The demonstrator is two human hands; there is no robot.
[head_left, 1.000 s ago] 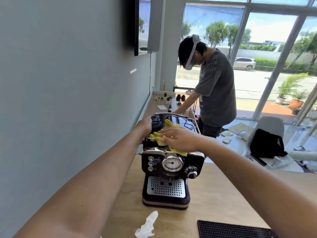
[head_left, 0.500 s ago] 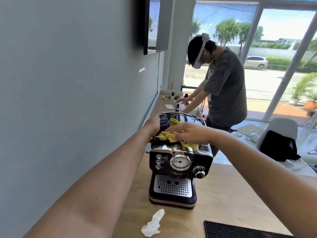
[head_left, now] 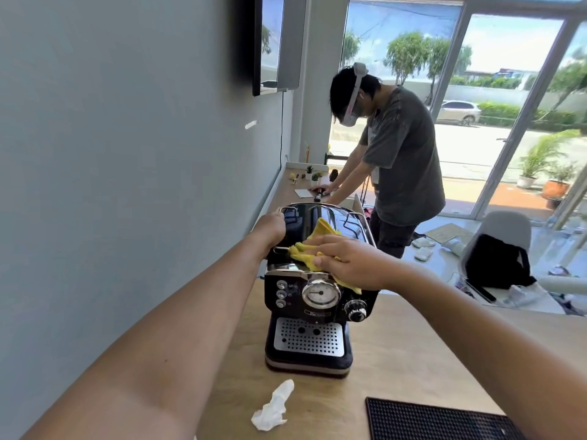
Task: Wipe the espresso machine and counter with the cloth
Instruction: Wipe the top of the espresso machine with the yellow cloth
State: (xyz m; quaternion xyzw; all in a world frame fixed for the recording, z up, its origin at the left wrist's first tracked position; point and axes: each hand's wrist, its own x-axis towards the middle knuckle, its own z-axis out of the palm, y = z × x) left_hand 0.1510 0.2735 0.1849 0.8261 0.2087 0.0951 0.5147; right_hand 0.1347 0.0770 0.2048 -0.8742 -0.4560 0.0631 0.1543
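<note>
From the head view, the espresso machine (head_left: 313,290) stood on the wooden counter (head_left: 397,360), close to the grey wall. The left hand (head_left: 270,228) was curled around the machine's top left edge beside a chrome rail, fingers wrapped over it and bracing the body. The right hand (head_left: 351,260) lay flat on the yellow cloth (head_left: 309,249), fingers spread and pressing it down on the top near the front edge; it pinned the cloth rather than gripping it. Part of the cloth bunched up behind the fingers, and a corner hung over the front panel above the round gauge (head_left: 320,292).

On the counter in front lay a crumpled white tissue (head_left: 273,406), and a black ribbed mat (head_left: 438,420) sat at the near right. Another person (head_left: 397,154) worked farther along the counter, well apart.

The step in hand looked like wiping the machine's top. The front panel, the drip grille (head_left: 308,336) and the counter itself probably remained. The next move would call for drawing the cloth across the top and down the front while the left hand kept the machine from sliding.
</note>
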